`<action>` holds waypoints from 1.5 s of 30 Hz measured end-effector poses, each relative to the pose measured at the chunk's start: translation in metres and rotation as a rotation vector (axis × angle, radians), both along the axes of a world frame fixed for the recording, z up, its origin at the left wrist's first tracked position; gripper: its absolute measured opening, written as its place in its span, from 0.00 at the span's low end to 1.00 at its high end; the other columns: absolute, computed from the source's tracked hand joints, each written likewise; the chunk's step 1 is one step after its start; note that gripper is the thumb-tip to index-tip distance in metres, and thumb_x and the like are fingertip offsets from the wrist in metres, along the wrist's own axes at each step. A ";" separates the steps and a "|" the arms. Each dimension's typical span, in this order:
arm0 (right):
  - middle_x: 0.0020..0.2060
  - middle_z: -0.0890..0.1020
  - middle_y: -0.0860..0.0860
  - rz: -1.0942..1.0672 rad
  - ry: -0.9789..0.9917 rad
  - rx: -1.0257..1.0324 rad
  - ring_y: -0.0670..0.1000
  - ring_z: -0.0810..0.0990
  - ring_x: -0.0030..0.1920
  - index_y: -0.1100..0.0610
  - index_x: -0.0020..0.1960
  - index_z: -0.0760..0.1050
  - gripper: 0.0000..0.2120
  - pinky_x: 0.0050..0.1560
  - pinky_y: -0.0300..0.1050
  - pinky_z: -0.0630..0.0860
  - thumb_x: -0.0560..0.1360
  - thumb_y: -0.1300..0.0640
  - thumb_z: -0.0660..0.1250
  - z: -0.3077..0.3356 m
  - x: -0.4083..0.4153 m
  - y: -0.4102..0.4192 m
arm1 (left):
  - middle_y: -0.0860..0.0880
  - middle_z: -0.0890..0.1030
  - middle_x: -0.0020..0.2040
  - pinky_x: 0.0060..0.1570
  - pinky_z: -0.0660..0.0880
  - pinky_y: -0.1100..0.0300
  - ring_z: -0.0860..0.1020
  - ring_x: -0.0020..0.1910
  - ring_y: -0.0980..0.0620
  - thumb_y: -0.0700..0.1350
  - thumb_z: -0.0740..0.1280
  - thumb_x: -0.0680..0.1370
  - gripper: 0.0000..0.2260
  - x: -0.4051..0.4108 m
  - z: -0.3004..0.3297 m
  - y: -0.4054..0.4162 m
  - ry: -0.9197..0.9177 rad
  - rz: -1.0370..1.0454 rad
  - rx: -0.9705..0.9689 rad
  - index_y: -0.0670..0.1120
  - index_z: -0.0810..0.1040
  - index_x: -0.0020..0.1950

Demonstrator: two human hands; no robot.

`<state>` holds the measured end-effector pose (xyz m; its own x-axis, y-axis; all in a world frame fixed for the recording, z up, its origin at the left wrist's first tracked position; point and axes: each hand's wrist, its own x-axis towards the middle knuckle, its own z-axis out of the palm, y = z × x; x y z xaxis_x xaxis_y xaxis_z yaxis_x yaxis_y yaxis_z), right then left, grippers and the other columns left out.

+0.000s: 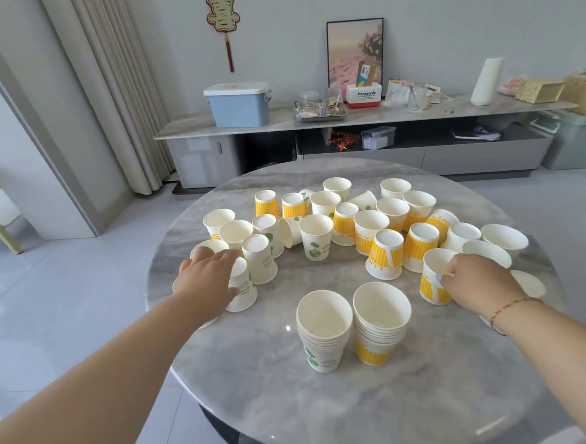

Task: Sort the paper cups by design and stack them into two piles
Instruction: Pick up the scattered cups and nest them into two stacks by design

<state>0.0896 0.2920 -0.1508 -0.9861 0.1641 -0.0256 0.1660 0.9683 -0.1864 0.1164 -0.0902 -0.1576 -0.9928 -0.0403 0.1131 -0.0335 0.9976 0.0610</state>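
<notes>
Two stacks stand near me on the round marble table: a stack of white cups with green prints and, to its right, a stack of yellow-striped cups. Behind them several loose cups of both designs stand upright, upside down or on their sides. My left hand wraps an upside-down green-print cup at the left. My right hand grips the rim of an upright yellow-striped cup at the right.
More white cups crowd the table's right edge behind my right hand. A low TV cabinet with a blue box and clutter runs along the far wall. Grey floor tiles surround the table.
</notes>
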 end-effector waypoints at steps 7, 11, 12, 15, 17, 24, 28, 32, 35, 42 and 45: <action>0.45 0.82 0.58 0.046 -0.018 0.030 0.56 0.78 0.45 0.61 0.48 0.79 0.08 0.44 0.43 0.73 0.75 0.58 0.63 0.000 0.000 -0.008 | 0.50 0.64 0.72 0.65 0.63 0.51 0.60 0.69 0.45 0.49 0.71 0.72 0.33 -0.006 -0.006 0.003 -0.046 -0.043 -0.118 0.54 0.59 0.73; 0.45 0.83 0.57 0.066 -0.027 0.041 0.57 0.80 0.47 0.60 0.46 0.80 0.09 0.46 0.44 0.75 0.73 0.65 0.61 0.000 0.003 -0.014 | 0.51 0.61 0.73 0.64 0.63 0.50 0.60 0.68 0.45 0.48 0.71 0.72 0.33 -0.008 -0.007 0.002 -0.063 -0.041 -0.125 0.53 0.59 0.73; 0.45 0.83 0.57 0.068 -0.026 0.026 0.57 0.80 0.47 0.60 0.46 0.80 0.09 0.46 0.43 0.75 0.73 0.65 0.61 0.001 0.003 -0.015 | 0.52 0.65 0.72 0.64 0.63 0.51 0.61 0.68 0.45 0.48 0.71 0.72 0.33 -0.009 -0.007 0.001 -0.070 -0.042 -0.128 0.53 0.58 0.74; 0.46 0.83 0.56 0.077 -0.004 -0.033 0.57 0.80 0.48 0.57 0.43 0.78 0.07 0.44 0.42 0.73 0.72 0.64 0.62 0.001 0.007 -0.017 | 0.51 0.68 0.69 0.64 0.63 0.52 0.61 0.68 0.46 0.50 0.70 0.72 0.34 -0.010 -0.004 0.003 -0.064 -0.061 -0.156 0.53 0.58 0.74; 0.46 0.83 0.55 0.100 0.011 -0.062 0.56 0.79 0.48 0.53 0.39 0.75 0.07 0.42 0.40 0.69 0.71 0.64 0.63 0.002 0.010 -0.017 | 0.49 0.68 0.66 0.64 0.64 0.52 0.62 0.67 0.46 0.51 0.71 0.71 0.33 -0.010 -0.001 0.007 -0.073 -0.089 -0.196 0.54 0.61 0.72; 0.42 0.84 0.56 0.120 0.103 -0.162 0.55 0.76 0.40 0.54 0.38 0.77 0.08 0.37 0.41 0.67 0.70 0.65 0.64 0.011 0.014 -0.015 | 0.50 0.77 0.54 0.53 0.70 0.56 0.72 0.56 0.48 0.58 0.73 0.67 0.26 0.000 0.025 0.010 0.081 -0.110 -0.211 0.49 0.73 0.60; 0.38 0.83 0.56 0.123 0.255 -0.223 0.55 0.76 0.38 0.60 0.40 0.81 0.06 0.33 0.42 0.66 0.70 0.64 0.65 0.029 0.021 -0.013 | 0.49 0.82 0.45 0.43 0.76 0.55 0.80 0.42 0.50 0.58 0.74 0.67 0.20 0.015 0.053 0.013 0.104 0.148 0.673 0.47 0.76 0.49; 0.37 0.80 0.51 0.164 0.467 -0.425 0.54 0.79 0.41 0.59 0.43 0.82 0.04 0.40 0.42 0.69 0.71 0.64 0.68 0.051 0.036 -0.022 | 0.38 0.84 0.49 0.43 0.82 0.55 0.85 0.44 0.44 0.48 0.70 0.71 0.21 0.025 0.061 0.023 -0.106 0.225 2.045 0.35 0.73 0.56; 0.38 0.81 0.48 0.274 0.643 -0.626 0.48 0.79 0.38 0.56 0.43 0.82 0.03 0.40 0.37 0.74 0.70 0.62 0.71 0.066 0.050 -0.036 | 0.38 0.77 0.60 0.43 0.82 0.54 0.83 0.50 0.42 0.50 0.72 0.67 0.29 0.032 0.060 0.042 -0.190 0.172 2.251 0.40 0.68 0.63; 0.40 0.81 0.47 0.532 0.703 -0.752 0.45 0.80 0.41 0.55 0.43 0.82 0.02 0.43 0.29 0.74 0.70 0.58 0.71 0.079 0.068 -0.053 | 0.48 0.84 0.51 0.54 0.78 0.54 0.81 0.50 0.51 0.48 0.77 0.63 0.22 0.053 0.056 0.086 -0.393 -0.201 1.727 0.46 0.80 0.55; 0.40 0.81 0.44 0.568 0.647 -0.693 0.44 0.80 0.42 0.56 0.42 0.83 0.03 0.43 0.29 0.75 0.70 0.62 0.72 0.078 0.070 -0.050 | 0.52 0.85 0.51 0.53 0.77 0.61 0.81 0.53 0.56 0.44 0.75 0.64 0.21 0.057 0.055 0.093 -0.362 -0.278 1.435 0.48 0.79 0.56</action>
